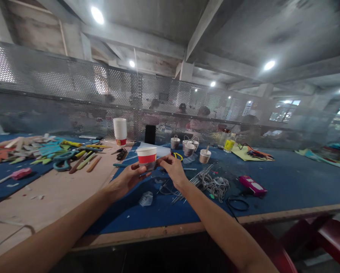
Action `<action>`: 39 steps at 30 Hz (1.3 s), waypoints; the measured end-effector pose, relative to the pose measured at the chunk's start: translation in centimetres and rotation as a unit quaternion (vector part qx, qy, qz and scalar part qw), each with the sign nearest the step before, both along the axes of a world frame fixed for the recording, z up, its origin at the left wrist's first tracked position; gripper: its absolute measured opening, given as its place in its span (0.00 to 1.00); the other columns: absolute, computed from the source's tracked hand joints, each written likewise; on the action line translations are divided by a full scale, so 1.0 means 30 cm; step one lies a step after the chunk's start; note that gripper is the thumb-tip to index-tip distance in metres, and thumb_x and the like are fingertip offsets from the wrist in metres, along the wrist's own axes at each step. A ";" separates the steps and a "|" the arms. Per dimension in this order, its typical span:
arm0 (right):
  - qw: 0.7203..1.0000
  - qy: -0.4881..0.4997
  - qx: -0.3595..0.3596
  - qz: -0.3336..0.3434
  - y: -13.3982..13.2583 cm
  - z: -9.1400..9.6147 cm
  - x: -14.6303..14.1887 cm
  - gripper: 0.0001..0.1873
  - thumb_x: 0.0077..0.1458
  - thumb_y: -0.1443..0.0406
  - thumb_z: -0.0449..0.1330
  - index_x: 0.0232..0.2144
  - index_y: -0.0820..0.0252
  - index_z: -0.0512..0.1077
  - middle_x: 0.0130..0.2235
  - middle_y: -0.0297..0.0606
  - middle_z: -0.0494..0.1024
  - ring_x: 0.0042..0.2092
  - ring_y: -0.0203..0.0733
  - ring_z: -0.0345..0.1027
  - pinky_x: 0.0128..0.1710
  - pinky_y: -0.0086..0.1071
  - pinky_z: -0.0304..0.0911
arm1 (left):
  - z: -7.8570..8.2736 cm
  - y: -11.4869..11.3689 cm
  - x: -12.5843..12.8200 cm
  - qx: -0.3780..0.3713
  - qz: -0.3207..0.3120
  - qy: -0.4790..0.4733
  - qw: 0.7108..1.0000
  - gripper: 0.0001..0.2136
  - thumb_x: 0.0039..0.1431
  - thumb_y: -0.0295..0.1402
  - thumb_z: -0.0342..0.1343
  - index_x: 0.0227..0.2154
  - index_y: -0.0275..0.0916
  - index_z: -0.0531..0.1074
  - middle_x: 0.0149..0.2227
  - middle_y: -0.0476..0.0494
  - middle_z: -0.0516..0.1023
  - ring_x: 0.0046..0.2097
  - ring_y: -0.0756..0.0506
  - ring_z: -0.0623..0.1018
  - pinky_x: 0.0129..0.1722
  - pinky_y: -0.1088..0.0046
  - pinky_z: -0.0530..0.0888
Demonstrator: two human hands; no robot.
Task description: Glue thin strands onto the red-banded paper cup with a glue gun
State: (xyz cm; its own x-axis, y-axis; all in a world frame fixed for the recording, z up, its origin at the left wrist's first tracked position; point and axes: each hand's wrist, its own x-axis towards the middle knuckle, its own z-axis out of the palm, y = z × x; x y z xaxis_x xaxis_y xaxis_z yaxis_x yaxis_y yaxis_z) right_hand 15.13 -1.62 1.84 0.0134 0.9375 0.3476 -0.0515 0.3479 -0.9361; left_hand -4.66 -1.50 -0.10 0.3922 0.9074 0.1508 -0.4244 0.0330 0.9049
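My left hand [129, 178] is wrapped round the lower part of a paper cup [146, 156] with a red band, holding it upright above the blue mat [286, 182]. My right hand [172, 168] comes in from the right, its fingers pinched at the cup's side; what they pinch is too small to make out. Below the hands lie thin metal wires [184, 185] and a small clear plastic piece [146, 198].
A stack of paper cups [120, 131] stands at the back, with several small cup baskets [188, 147] to its right. Scissors and coloured sticks [73, 155] lie at left. A coil of cord [215, 185], a pink tool [252, 185], a jar [229, 141]. Perforated screen behind; people beyond it.
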 end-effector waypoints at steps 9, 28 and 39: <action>0.998 0.042 -0.026 0.025 -0.001 -0.007 -0.003 0.12 0.44 0.57 0.69 0.25 0.59 0.75 0.26 0.30 0.76 0.32 0.37 0.67 0.37 0.31 0.62 | 0.012 -0.010 -0.005 0.011 -0.003 0.016 1.000 0.24 0.52 0.38 0.73 0.51 0.38 0.81 0.56 0.34 0.82 0.61 0.34 0.76 0.61 0.56 0.71; 0.999 -0.010 0.024 -0.028 0.016 -0.026 -0.006 0.13 0.47 0.56 0.67 0.28 0.59 0.77 0.29 0.33 0.80 0.35 0.41 0.73 0.41 0.34 0.67 | 0.044 -0.021 0.026 0.031 0.120 0.031 0.992 0.21 0.41 0.35 0.78 0.41 0.36 0.82 0.47 0.37 0.85 0.52 0.38 0.81 0.52 0.64 0.77; 0.999 -0.023 0.022 0.010 0.002 -0.039 -0.027 0.13 0.49 0.55 0.69 0.30 0.59 0.77 0.31 0.37 0.83 0.37 0.44 0.77 0.43 0.36 0.70 | 0.025 -0.016 0.029 0.030 0.117 0.040 0.992 0.19 0.43 0.35 0.77 0.39 0.37 0.82 0.43 0.39 0.86 0.47 0.39 0.83 0.49 0.64 0.76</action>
